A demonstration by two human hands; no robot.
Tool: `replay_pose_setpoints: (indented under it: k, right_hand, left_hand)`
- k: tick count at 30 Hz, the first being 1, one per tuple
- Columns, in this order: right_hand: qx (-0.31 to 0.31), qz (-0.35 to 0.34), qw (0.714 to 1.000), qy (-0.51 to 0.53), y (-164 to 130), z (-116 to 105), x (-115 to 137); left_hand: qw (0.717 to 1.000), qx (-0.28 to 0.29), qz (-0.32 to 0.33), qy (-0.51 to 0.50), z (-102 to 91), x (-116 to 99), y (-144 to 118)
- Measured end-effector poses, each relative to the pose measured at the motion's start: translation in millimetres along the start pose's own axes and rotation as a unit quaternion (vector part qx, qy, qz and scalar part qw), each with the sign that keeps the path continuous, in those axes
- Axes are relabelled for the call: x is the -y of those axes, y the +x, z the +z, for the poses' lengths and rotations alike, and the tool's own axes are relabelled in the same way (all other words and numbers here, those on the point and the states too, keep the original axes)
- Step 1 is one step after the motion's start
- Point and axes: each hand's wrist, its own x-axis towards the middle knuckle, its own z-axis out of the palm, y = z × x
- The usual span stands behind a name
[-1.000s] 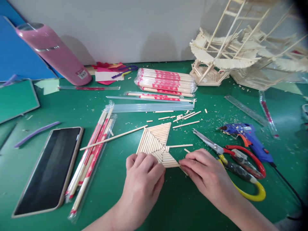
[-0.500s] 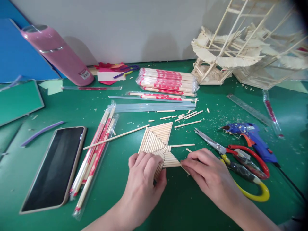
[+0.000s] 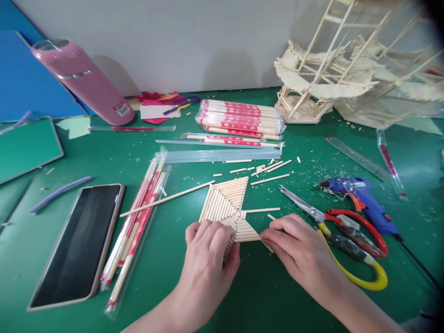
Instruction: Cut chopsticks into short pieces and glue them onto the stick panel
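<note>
Near the front edge of the green desk (image 3: 263, 296) lies a flat panel of glued wooden sticks (image 3: 227, 203), its rows meeting in a V pattern. The left hand (image 3: 208, 259) rests palm down on the panel's near left corner, fingers together and pressed flat on the sticks. The right hand (image 3: 298, 252) lies at the panel's near right corner, its fingertips pinched together against the edge; it seems to grip a short stick there, though the fingers hide it.

Just right of the right hand lie scissors (image 3: 343, 236) with red and yellow handles, and beyond them a blue glue gun (image 3: 360, 199). A long single stick (image 3: 166, 198) slants away from the panel's far left corner toward wrapped chopsticks (image 3: 135, 236). A phone (image 3: 78, 245) lies face up toward the left edge. Farther back sit a bundle of chopsticks (image 3: 239, 118), a pink bottle (image 3: 83, 81) and, at the far right corner, a stick-built model (image 3: 347, 78).
</note>
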Motion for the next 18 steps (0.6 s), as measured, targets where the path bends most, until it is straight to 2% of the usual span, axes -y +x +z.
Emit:
replay_pose_setpoints:
  k: [7,18]
  right_hand:
    - [0.004,0.000,1.000,-0.003,0.0,-0.3,-0.8]
    - [0.007,0.036,0.999,0.014,0.4,-1.6,3.8]
  left_hand:
    - [1.000,0.015,-0.003,0.003,-1.2,-0.9,0.0]
    - [1.000,0.015,0.005,0.022,-0.1,1.2,0.8]
